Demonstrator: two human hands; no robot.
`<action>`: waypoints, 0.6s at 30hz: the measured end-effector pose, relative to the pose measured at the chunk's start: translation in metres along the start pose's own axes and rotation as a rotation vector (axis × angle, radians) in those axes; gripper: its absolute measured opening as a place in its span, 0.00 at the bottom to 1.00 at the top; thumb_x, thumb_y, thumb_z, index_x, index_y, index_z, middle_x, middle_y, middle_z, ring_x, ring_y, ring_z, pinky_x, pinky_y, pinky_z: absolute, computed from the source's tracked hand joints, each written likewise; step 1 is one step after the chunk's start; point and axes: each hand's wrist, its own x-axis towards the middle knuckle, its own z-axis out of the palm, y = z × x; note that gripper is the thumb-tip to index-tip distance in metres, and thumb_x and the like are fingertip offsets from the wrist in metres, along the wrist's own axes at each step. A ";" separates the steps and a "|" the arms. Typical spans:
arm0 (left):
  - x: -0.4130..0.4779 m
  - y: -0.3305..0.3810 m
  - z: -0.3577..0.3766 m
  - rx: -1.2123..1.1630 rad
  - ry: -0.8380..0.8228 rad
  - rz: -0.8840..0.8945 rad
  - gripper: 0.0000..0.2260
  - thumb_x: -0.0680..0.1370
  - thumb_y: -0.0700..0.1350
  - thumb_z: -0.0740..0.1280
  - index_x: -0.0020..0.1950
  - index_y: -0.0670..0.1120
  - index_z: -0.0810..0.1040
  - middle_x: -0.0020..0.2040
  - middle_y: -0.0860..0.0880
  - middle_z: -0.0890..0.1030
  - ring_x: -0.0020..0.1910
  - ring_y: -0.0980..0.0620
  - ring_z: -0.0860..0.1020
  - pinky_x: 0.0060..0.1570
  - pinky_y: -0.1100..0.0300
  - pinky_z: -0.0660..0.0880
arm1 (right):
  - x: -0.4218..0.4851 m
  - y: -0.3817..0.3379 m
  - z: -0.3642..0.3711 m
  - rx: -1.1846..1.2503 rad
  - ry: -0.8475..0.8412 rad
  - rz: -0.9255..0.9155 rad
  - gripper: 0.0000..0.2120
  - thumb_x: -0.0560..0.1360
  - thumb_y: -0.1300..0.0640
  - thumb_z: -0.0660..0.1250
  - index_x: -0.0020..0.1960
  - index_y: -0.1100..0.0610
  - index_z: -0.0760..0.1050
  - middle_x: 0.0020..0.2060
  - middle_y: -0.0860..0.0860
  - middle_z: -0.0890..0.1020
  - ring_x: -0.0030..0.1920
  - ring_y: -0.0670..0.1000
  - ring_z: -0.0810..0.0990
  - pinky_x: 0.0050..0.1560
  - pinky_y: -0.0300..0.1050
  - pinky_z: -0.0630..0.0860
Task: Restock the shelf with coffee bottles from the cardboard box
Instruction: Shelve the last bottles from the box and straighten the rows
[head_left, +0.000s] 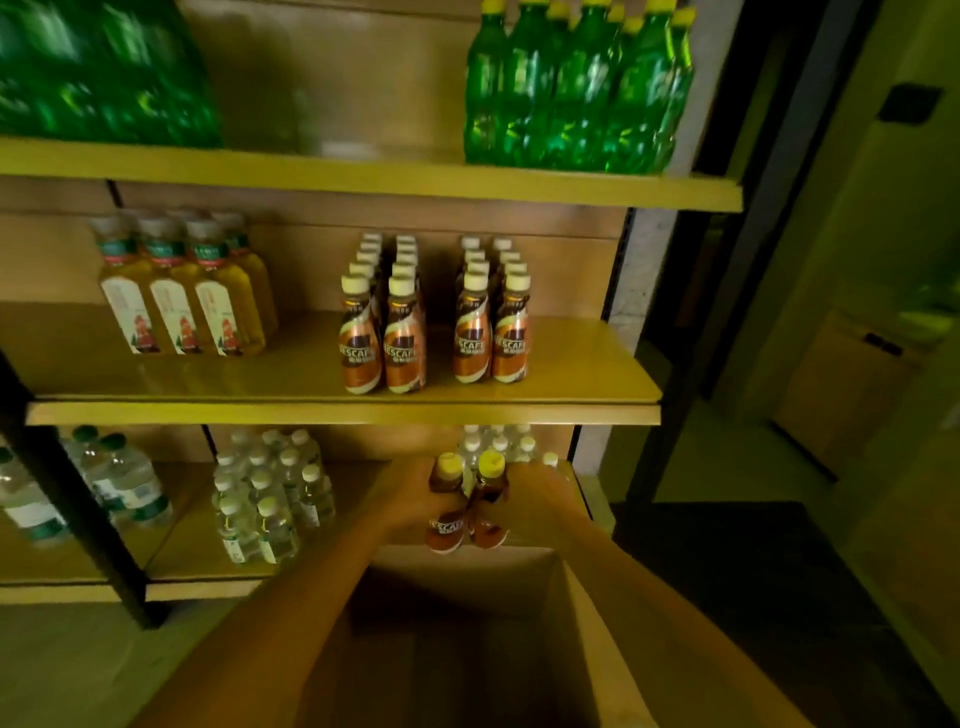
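Observation:
My left hand (410, 501) grips a brown coffee bottle (445, 525) with a pale cap, and my right hand (540, 499) grips a second coffee bottle (488, 506) beside it. Both bottles are upright, side by side, held above the far edge of the open cardboard box (576, 629), in front of the bottom shelf. On the middle shelf (343, 413) stand two double rows of the same coffee bottles (436, 327), with a gap between them. The inside of the box is dark.
Yellow tea bottles (182, 306) stand at the left of the middle shelf. Green soda bottles (576, 88) fill the top shelf. Clear water bottles (270, 499) sit on the bottom shelf. A dark upright post (78, 499) stands left; a dim corridor lies right.

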 end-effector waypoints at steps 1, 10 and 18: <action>0.000 0.010 -0.010 0.006 0.005 0.008 0.07 0.70 0.52 0.75 0.41 0.58 0.77 0.39 0.58 0.80 0.40 0.59 0.79 0.37 0.67 0.73 | -0.002 -0.004 -0.014 0.003 0.020 -0.014 0.15 0.69 0.43 0.72 0.51 0.51 0.78 0.43 0.48 0.83 0.42 0.50 0.82 0.43 0.46 0.80; 0.018 0.090 -0.088 0.026 0.142 0.152 0.13 0.70 0.55 0.75 0.45 0.47 0.82 0.37 0.51 0.82 0.38 0.53 0.81 0.36 0.58 0.75 | 0.002 -0.040 -0.122 0.022 0.136 -0.053 0.10 0.68 0.45 0.72 0.36 0.49 0.75 0.37 0.49 0.83 0.40 0.53 0.82 0.39 0.47 0.78; 0.060 0.117 -0.118 0.023 0.222 0.114 0.14 0.69 0.56 0.76 0.41 0.48 0.79 0.37 0.50 0.81 0.38 0.51 0.80 0.34 0.58 0.73 | 0.012 -0.055 -0.180 -0.047 0.208 -0.121 0.09 0.75 0.47 0.70 0.51 0.50 0.80 0.40 0.45 0.76 0.39 0.47 0.73 0.27 0.29 0.65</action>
